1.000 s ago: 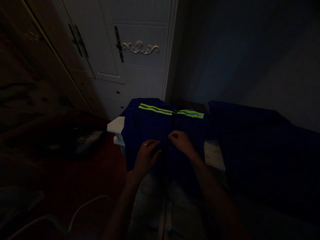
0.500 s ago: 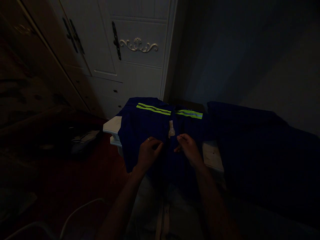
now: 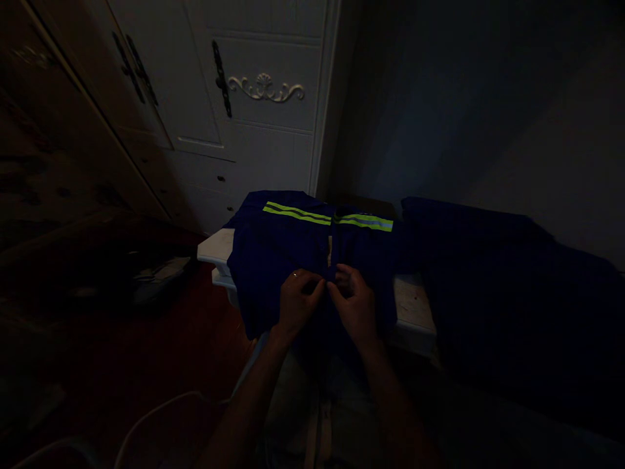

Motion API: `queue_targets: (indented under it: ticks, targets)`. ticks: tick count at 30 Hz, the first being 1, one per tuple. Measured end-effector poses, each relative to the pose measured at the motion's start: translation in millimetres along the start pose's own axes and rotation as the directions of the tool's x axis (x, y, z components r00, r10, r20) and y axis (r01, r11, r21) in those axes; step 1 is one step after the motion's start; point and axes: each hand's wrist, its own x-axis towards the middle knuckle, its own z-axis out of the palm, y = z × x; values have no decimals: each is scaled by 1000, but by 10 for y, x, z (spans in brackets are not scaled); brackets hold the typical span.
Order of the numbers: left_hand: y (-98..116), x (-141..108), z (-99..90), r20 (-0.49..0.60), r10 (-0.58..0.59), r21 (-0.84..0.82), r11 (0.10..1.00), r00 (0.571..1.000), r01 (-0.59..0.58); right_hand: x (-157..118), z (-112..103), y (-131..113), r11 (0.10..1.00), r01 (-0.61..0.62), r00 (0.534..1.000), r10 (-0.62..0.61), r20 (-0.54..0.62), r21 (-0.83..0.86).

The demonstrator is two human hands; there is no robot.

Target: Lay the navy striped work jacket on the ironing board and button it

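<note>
A dark blue work jacket (image 3: 278, 251) with yellow-green reflective stripes (image 3: 297, 213) lies spread over a white bench-like surface (image 3: 217, 245). Its two front edges meet near the middle, and a small pale gap (image 3: 329, 250) shows between them. My left hand (image 3: 299, 301), a ring on one finger, pinches the left front edge. Close beside it, my right hand (image 3: 354, 303) pinches the right front edge. The fingertips of both hands nearly touch. Poor light hides any button or fastener between them.
Behind the jacket stands a white cupboard (image 3: 273, 150) with dark handles and a carved ornament. More dark blue cloth (image 3: 512, 293) lies to the right. A pale cable (image 3: 156, 409) curves over the red floor at lower left. Dark items (image 3: 156, 277) lie on the floor at left.
My right hand has moved left and brought the right front edge against the left one. The pale gap between the edges has narrowed. My left hand has shifted slightly right.
</note>
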Motion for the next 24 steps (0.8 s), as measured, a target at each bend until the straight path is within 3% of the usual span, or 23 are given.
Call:
queue_targets:
  ticks: [5, 10, 13, 18, 22, 24]
  targets:
    - [-48, -36, 49, -58, 28, -58, 998, 998, -31, -54, 36, 46, 993, 109, 994, -109, -1, -38]
    - [-117, -19, 71, -26, 198, -57, 978, 980, -199, -26, -13, 109, 995, 88, 996, -89, -26, -52]
    - [-149, 4, 78, -8, 218, -39, 975, 976, -218, 3, -21, 102, 996, 54, 997, -57, -58, -65]
    - [-171, -1, 94, 31, 191, -42, 981, 981, -190, -14, 34, 59, 999, 25, 995, -29, -97, -43]
    - [-173, -30, 118, -27, 42, -107, 993, 999, -44, -37, 82, 46, 998, 42, 989, -48, -142, -46]
    - [-167, -34, 126, -45, 23, -113, 993, 999, -28, -36, 100, 46, 996, 65, 981, -77, -180, -68]
